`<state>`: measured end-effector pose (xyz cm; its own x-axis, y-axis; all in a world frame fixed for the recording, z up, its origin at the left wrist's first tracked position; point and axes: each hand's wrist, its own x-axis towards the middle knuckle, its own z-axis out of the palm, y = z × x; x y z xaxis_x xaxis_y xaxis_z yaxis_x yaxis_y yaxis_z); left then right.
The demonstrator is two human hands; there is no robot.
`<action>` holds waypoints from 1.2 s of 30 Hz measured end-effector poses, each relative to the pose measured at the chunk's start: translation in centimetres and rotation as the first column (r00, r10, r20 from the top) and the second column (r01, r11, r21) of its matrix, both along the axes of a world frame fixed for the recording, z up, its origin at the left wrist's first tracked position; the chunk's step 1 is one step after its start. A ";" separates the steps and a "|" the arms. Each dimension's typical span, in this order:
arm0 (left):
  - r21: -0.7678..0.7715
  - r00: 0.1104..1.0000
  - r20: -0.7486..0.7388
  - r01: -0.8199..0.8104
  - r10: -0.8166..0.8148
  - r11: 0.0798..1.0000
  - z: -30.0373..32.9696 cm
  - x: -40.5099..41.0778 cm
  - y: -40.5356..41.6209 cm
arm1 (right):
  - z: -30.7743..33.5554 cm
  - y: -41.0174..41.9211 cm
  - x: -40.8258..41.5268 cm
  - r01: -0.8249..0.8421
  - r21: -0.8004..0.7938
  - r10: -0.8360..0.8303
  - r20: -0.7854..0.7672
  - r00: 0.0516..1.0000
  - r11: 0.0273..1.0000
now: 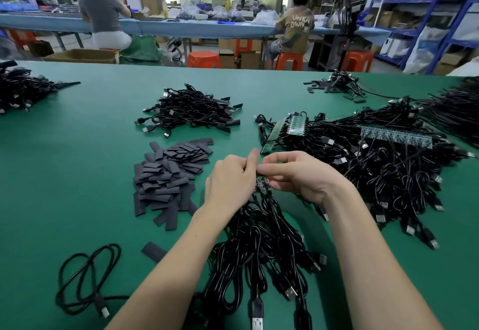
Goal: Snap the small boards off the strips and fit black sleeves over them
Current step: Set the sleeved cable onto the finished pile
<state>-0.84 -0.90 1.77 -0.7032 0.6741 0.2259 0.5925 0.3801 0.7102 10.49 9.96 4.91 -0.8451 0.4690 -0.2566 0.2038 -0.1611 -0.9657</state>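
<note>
My left hand point(230, 182) and my right hand point(298, 176) meet at the middle of the green table, both pinching a short strip of small boards point(261, 183) between them. Black USB cables point(261, 246) hang from that strip toward me. Most of the strip is hidden by my fingers. A heap of flat black sleeves point(168, 174) lies just left of my left hand. Two more board strips, one point(285, 130) and another point(396, 135), rest on the cable pile at the right.
A pile of sleeved cables point(191, 109) lies beyond the sleeves. A loose cable point(88, 283) and one stray sleeve point(153, 251) lie at the near left. More cable heaps sit at the far left point(20, 88) and far right point(451, 112). People work at a bench behind.
</note>
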 end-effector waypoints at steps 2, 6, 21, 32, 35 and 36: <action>0.028 1.000 -0.010 -0.028 0.028 0.999 0.3 -0.2 -0.1 | 0.2 -0.1 0.0 -0.051 0.002 0.051 0.020 0.998 0.999; 0.098 0.998 0.029 -0.057 0.055 0.994 0.6 -0.4 -0.2 | 0.3 -0.3 0.0 -0.122 0.045 0.119 0.068 0.991 0.992; 0.291 0.998 0.041 0.028 -0.042 0.956 1.5 -0.1 -0.2 | -1.2 -0.7 -0.7 -0.135 -0.166 0.115 -0.124 0.986 0.977; 0.382 0.988 0.101 0.071 -0.118 0.921 1.8 0.1 -0.2 | -1.9 -1.1 -0.8 -0.140 -0.330 0.081 -0.188 0.979 0.934; 0.401 0.979 0.141 0.076 -0.144 0.913 1.6 0.1 -0.1 | -2.2 -1.4 -0.8 -0.146 -0.420 0.054 -0.223 0.973 0.896; 0.415 0.973 0.166 0.078 -0.160 0.907 1.5 0.0 -0.1 | -2.2 -1.4 -0.6 -0.156 -0.454 0.044 -0.249 0.968 0.877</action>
<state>-0.88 -0.97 3.24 -0.6807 0.6351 0.3651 0.4525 -0.0275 0.8914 9.88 8.55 2.75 -0.9419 0.2520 -0.2220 0.0305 -0.5942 -0.8037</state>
